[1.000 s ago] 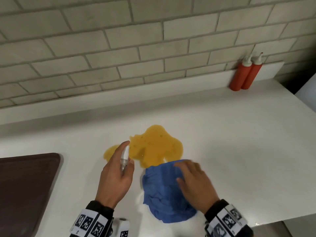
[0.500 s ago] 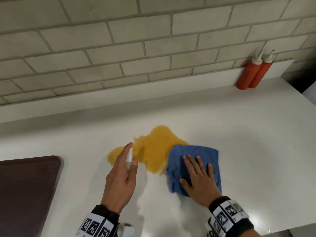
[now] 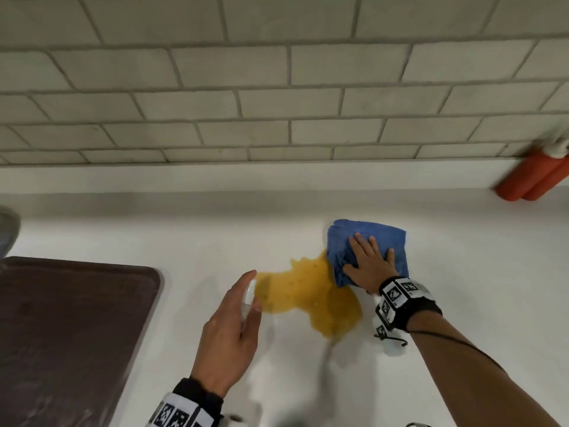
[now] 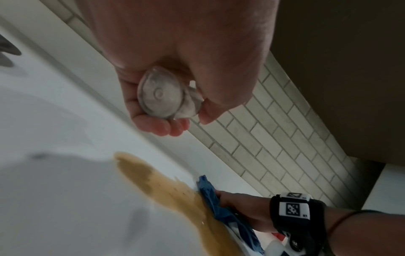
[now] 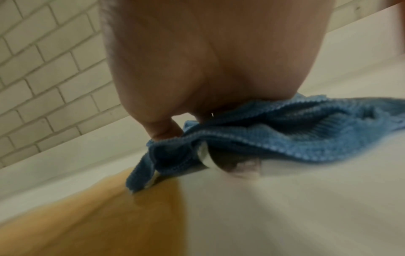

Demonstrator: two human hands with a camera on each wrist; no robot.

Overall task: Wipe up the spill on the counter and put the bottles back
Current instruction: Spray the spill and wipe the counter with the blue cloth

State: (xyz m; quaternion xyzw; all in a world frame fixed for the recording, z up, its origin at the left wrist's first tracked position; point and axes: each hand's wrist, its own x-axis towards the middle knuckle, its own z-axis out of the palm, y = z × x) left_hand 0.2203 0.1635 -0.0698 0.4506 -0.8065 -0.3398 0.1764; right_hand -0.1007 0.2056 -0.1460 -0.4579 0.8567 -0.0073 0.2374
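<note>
An orange-yellow spill (image 3: 311, 295) (image 4: 166, 188) (image 5: 92, 214) spreads over the white counter (image 3: 462, 272). My right hand (image 3: 369, 263) lies flat with spread fingers on a folded blue cloth (image 3: 381, 238) (image 5: 263, 135) at the spill's far right edge. My left hand (image 3: 229, 331) (image 4: 175, 110) grips a small clear spray bottle (image 3: 248, 298) (image 4: 162, 100) above the counter, just left of the spill, its nozzle end under my forefinger. Two red squeeze bottles (image 3: 529, 177) with white caps stand against the wall ledge at the far right.
A dark brown tray (image 3: 70, 337) covers the counter at the left. A grey object (image 3: 7, 232) shows at the left edge. A brick-tiled wall (image 3: 277, 87) rises behind a low white ledge. Bare counter stretches to the right of the cloth.
My right hand has pushed the blue cloth from the near side of the spill round to its far right edge. The left hand still holds the spray bottle beside the spill.
</note>
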